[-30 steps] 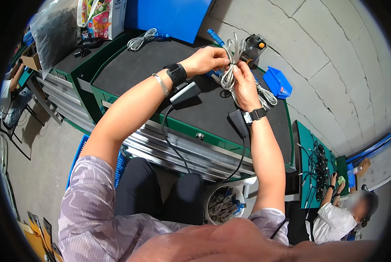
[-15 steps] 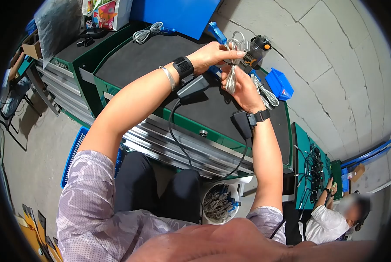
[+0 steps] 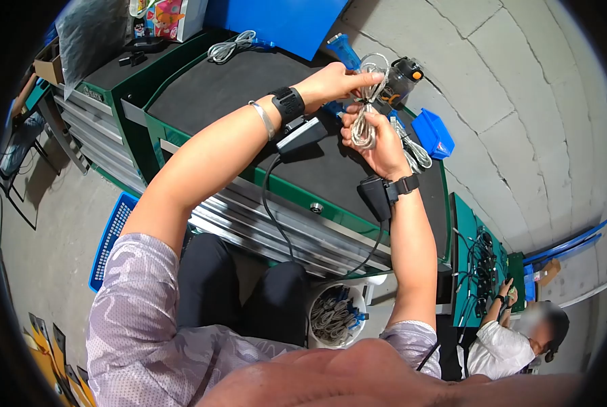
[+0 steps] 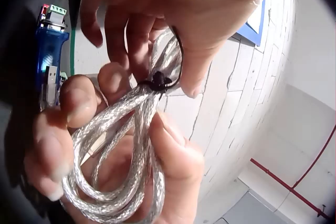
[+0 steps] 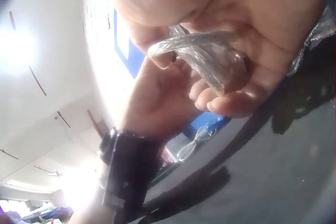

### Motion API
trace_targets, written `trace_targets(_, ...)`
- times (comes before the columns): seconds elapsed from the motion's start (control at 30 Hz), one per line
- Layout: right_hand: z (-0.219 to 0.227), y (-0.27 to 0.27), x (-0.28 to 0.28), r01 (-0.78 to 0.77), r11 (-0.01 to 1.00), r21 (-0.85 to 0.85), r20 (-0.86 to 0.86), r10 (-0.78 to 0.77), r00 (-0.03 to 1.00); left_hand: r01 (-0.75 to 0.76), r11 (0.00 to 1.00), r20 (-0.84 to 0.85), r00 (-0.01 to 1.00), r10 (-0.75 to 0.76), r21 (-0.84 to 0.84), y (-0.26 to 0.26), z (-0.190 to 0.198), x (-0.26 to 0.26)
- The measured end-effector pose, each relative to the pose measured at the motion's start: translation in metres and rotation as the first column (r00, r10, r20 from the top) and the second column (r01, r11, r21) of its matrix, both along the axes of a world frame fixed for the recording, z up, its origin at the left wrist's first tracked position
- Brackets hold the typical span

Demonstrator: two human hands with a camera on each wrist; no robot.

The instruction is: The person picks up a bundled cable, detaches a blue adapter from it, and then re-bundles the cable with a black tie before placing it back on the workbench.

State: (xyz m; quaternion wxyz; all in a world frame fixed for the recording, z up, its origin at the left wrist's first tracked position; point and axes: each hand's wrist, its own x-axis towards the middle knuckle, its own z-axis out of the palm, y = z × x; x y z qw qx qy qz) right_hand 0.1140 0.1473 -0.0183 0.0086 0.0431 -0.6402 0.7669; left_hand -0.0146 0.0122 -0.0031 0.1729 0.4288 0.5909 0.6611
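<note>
At far left on the floor, partly behind the arm, sits a blue perforated plastic basket (image 3: 110, 237). Right of it stands a green metal cabinet with silver drawers and a dark grey top (image 3: 201, 102); a loose coil of thin grey cable (image 3: 229, 49) lies toward its back edge, by an upright flat blue panel (image 3: 269, 24).

The left hand (image 3: 332, 83) comes in from the left, thumb and fingers closed in a pinch on the upper loops of a coiled, silver braided cable (image 4: 118, 182), held above the cabinet top. A thin black tie (image 4: 159, 82) rings the coil's waist — just below that pinch. Beyond the left hand a translucent blue connector (image 3: 344, 51) juts up; whether it joins the coil, I cannot tell.

The right hand (image 3: 386, 148) cradles the lower loops, fingers curled and thumb against the strands.

Farther right are a clear bottle with a black lid (image 3: 402, 83), a second silver cable bundle (image 3: 415, 150) and a small blue plastic tray (image 3: 433, 134).
</note>
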Motion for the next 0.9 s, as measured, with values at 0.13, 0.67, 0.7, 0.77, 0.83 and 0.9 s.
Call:
trace_targets(0.13, 0.006, 0.009, 0.0, -0.119, 0.968, -0.22, -0.039, 0.113, 0.993, 0.062, 0.991, 0.12, 0.99, -0.076, 0.12, -0.003, 0.005, 0.005)
trace_targets(0.67, 0.007, 0.018, -0.001, -0.16, 0.976, -0.145, -0.083, 0.149, 0.985, 0.144, 0.954, 0.116, 0.977, -0.179, 0.264, -0.003, -0.002, -0.023)
trace_targets(0.7, 0.007, 0.018, 0.0, -0.161, 0.977, -0.142, -0.083, 0.15, 0.985, 0.142, 0.957, 0.123, 0.976, -0.178, 0.253, -0.004, -0.001, -0.024)
trace_targets(0.77, 0.007, 0.018, 0.0, -0.128, 0.989, -0.075, -0.076, 0.122, 0.99, 0.142, 0.959, 0.127, 0.976, -0.176, 0.244, -0.007, 0.0, -0.024)
trace_targets(0.83, 0.008, 0.018, 0.001, -0.103, 0.993, -0.05, -0.077, 0.099, 0.992, 0.131, 0.957, 0.106, 0.981, -0.163, 0.258, -0.016, 0.006, -0.019)
trace_targets(0.9, 0.01, 0.019, 0.002, -0.033, 0.999, 0.005, -0.107, 0.033, 0.994, 0.2, 0.927, -0.022, 0.979, -0.204, 0.317, -0.013, 0.001, -0.029)
